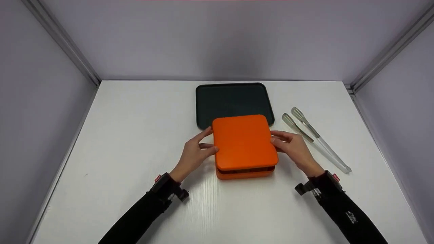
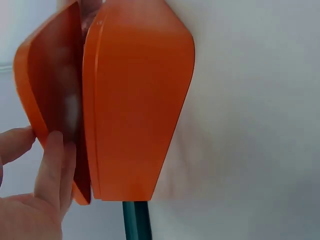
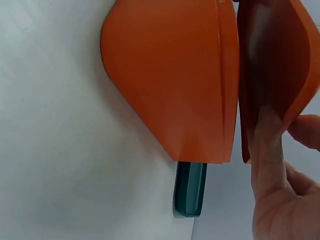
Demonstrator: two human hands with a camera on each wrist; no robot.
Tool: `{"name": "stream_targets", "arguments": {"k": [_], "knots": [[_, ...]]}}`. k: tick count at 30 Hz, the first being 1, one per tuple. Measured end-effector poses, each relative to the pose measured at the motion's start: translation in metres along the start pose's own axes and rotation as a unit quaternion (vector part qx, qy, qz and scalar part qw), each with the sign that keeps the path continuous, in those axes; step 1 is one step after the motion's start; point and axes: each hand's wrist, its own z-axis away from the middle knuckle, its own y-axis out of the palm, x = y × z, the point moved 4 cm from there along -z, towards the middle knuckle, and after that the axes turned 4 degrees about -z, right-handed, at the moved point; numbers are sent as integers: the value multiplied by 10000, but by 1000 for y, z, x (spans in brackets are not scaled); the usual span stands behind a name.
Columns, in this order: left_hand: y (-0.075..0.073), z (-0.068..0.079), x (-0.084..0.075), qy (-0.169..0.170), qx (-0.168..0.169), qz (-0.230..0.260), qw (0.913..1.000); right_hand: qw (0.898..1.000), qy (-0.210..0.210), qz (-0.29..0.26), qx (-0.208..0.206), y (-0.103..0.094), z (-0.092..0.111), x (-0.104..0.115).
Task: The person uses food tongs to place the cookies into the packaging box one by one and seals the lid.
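An orange box (image 1: pixel 244 175) with rounded corners stands on the white table. Its matching orange lid (image 1: pixel 244 142) is tilted over it, the near edge raised and a dark gap showing at the front. At the left edge, my left hand (image 1: pixel 194 154) pinches the lid, thumb outside and fingers tucked under the inner side. On the opposite edge my right hand (image 1: pixel 294 149) pinches it likewise. From the side, the left wrist view shows the lid (image 2: pixel 55 85) apart from the box wall (image 2: pixel 135 100), closer together toward the far end. The box's inside is hidden.
Behind the box lies a dark green tray (image 1: pixel 232 100), its front partly covered by the lid in the head view. A pair of tongs (image 1: pixel 317 139) with pale handles lies to the right, just beyond my right hand. Grey walls (image 1: pixel 237 40) enclose the table's back and sides.
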Motion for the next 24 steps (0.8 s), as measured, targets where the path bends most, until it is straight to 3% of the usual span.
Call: {"name": "stream_targets", "arguments": {"k": [3, 15, 24], "knots": [[1, 0, 3, -88, -11, -69, 9999, 9999, -33, 104, 3, 1, 2, 0], [8, 5, 6, -28, -81, -1088, 9940, 9964, -185, 822, -101, 3, 7, -5], [11, 6, 3, 98, -19, -1307, 9914, 9935, -158, 1113, -175, 3, 6, -12]]}}
